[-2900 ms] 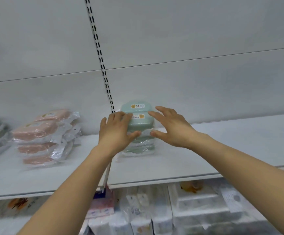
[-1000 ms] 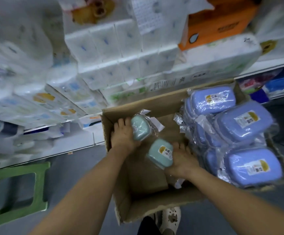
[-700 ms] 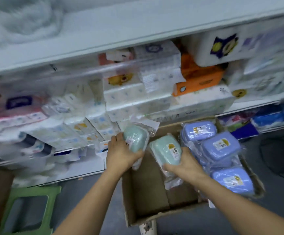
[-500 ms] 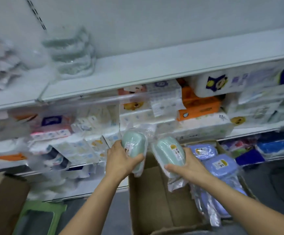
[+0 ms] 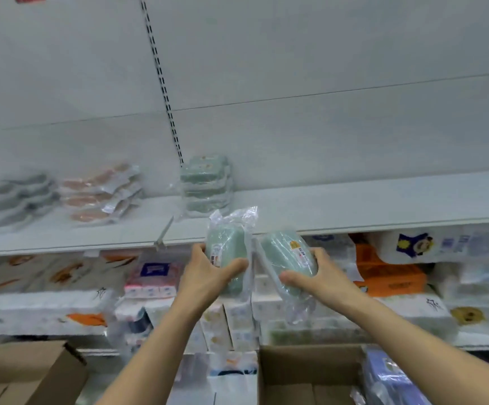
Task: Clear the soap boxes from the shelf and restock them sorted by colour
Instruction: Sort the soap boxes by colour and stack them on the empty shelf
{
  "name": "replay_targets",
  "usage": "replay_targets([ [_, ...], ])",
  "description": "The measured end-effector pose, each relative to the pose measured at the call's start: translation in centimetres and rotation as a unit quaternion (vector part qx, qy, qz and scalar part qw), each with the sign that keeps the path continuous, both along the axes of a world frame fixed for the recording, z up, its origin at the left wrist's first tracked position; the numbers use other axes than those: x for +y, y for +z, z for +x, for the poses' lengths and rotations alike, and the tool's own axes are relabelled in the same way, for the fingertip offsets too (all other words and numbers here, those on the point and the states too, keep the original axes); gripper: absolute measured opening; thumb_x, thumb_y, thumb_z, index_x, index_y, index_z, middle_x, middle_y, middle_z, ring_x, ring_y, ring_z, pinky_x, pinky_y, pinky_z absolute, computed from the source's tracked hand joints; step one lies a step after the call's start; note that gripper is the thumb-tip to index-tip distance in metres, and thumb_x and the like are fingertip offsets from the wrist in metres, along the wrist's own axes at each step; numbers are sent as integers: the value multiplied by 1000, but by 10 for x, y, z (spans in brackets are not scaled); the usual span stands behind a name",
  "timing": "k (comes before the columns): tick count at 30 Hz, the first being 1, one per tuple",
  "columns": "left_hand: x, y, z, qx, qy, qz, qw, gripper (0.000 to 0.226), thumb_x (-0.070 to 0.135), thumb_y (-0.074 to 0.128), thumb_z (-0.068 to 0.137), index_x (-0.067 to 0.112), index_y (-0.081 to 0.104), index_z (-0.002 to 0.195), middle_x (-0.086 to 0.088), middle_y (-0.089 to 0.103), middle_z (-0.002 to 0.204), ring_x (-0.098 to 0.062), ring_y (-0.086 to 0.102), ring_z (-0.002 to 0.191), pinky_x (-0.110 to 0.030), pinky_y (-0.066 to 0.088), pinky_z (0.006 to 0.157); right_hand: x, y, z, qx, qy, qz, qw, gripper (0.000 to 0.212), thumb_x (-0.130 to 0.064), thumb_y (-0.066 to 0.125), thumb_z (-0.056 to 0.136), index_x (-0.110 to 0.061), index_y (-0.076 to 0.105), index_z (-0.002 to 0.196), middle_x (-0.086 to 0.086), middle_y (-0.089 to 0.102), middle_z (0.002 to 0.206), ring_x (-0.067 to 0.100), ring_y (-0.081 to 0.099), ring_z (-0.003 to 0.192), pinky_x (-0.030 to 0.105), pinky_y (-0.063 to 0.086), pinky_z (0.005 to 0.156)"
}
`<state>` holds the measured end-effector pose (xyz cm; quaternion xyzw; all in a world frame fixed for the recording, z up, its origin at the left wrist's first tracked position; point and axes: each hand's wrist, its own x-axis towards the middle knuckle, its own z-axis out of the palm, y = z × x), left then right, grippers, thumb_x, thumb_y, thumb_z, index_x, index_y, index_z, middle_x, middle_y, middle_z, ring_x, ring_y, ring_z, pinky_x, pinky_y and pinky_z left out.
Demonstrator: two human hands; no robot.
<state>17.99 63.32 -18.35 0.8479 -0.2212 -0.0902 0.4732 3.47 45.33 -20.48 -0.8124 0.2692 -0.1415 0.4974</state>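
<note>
You've lifted both green soap boxes out of the carton and up to the front edge of the shelf. Far left, at nine o'clock, a grey stack sits blurred, with the pink stack just right of it. Up at twelve o'clock stands the green stack against the back panel. Your left hand wraps thumb and fingers round the left green soap box, held upright in its clear wrapper. Just beside it, your right hand curls round the right green soap box, tilted left. Down at five o'clock, the cardboard carton holds blue soap boxes.
</note>
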Motion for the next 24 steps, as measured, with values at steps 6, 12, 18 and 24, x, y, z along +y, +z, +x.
replay_targets([
  [6, 2, 38, 62, 6, 13, -64, 998, 83, 53, 82, 67, 30, 31, 128, 8, 56, 106, -17, 64, 93, -44, 58, 82, -27, 37, 88, 30, -57, -178, 982, 82, -65, 73, 60, -23, 40, 121, -5, 53, 114, 18, 56, 102, 40, 49, 87],
  [12, -2, 68, 126, 18, 15, -131, 991, 87, 49, 81, 72, 31, 26, 137, 9, 58, 110, -14, 64, 96, -38, 55, 87, -55, 46, 169, 151, -76, -312, 935, 83, -62, 70, 67, -14, 41, 128, 8, 46, 123, 26, 44, 116, 36, 42, 83],
  [18, -16, 91, 178, 59, -1, -175, 983, 106, 50, 77, 76, 34, 5, 152, 0, 47, 130, -22, 58, 109, -38, 47, 97, -71, 44, 205, 228, -70, -319, 917, 84, -71, 61, 71, -20, 40, 135, 6, 46, 129, 26, 42, 119, 36, 38, 86],
  [24, -52, 118, 217, 170, 2, -290, 942, 107, 56, 77, 70, 26, 12, 150, -8, 47, 139, -25, 59, 112, -44, 52, 95, -28, 108, 233, -255, 17, -106, 961, 62, -51, 64, 86, -28, 43, 139, -8, 54, 124, 9, 52, 116, 29, 46, 96],
])
